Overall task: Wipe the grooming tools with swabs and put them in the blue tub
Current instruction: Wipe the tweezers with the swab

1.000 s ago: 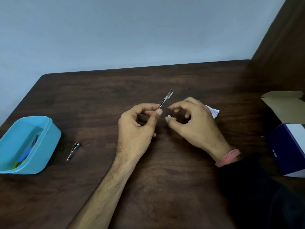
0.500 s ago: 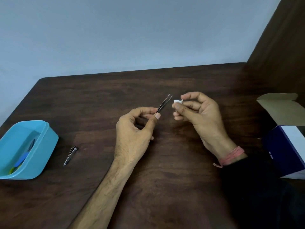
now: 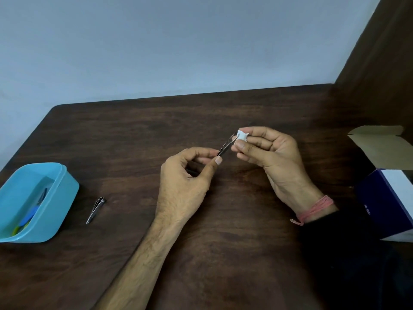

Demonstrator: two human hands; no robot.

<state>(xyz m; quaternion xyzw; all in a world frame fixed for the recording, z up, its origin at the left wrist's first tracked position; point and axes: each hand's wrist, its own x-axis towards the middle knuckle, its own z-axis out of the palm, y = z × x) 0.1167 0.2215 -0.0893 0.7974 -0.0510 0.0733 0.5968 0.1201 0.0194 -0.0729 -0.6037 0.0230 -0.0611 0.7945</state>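
Note:
My left hand point(image 3: 185, 182) pinches the lower end of slim metal tweezers point(image 3: 226, 146), which point up and to the right. My right hand point(image 3: 272, 157) pinches a small white swab point(image 3: 242, 136) between thumb and fingers and holds it against the tweezers' tip. A metal nail clipper point(image 3: 96, 210) lies on the dark wooden table point(image 3: 134, 142) to the left. The blue tub point(image 3: 55, 204) stands at the left edge with blue and yellow-green tools inside.
An open cardboard box point(image 3: 388, 189), dark blue and white with a raised brown flap, stands at the table's right edge. A dark wooden panel point(image 3: 384, 63) rises at the back right, and a pale wall lies behind the table.
My right hand has lifted the swab from near the table and brought it onto the tweezers' tip. The white wrapper seen behind it earlier is out of sight. My left hand stayed nearly still.

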